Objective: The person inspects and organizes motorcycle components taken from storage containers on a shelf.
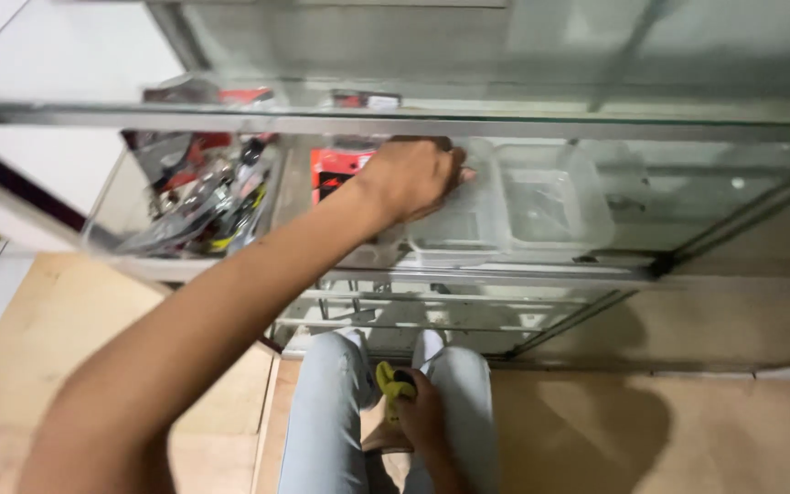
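Simply clear, boxy plastic container

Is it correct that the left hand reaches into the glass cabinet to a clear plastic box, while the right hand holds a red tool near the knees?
Not quite: the tool in the right hand is yellow with black, not red. The head view shows it near the knees. The rest holds: the left hand reaches into the glass cabinet to a clear plastic box.
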